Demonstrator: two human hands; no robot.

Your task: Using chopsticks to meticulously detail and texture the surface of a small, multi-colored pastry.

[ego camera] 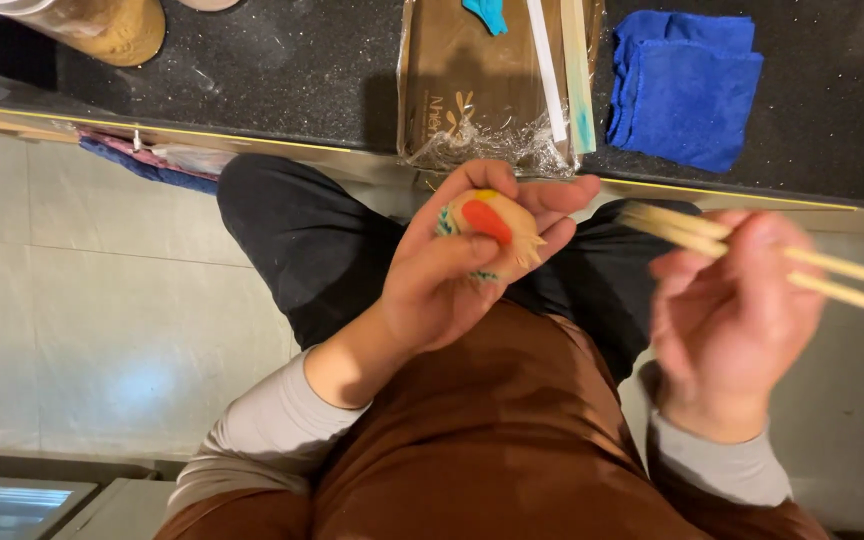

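Observation:
My left hand (pixel 472 265) is curled around a small bundle (pixel 487 222) with a red, yellow and tan end and teal bits, held over my lap. Thin tan strands stick out of it to the right. My right hand (pixel 727 315), blurred, grips a pair of pale wooden sticks (pixel 832 270) that point to the right edge. The two hands are apart, the sticks' near ends close to my left fingertips.
A black speckled counter (pixel 282 70) runs along the top. On it lie a clear-wrapped brown package (pixel 472 95) with long sticks, a folded blue cloth (pixel 687 85) and a tan jar (pixel 117 30). Pale floor tiles (pixel 102 300) are at the left.

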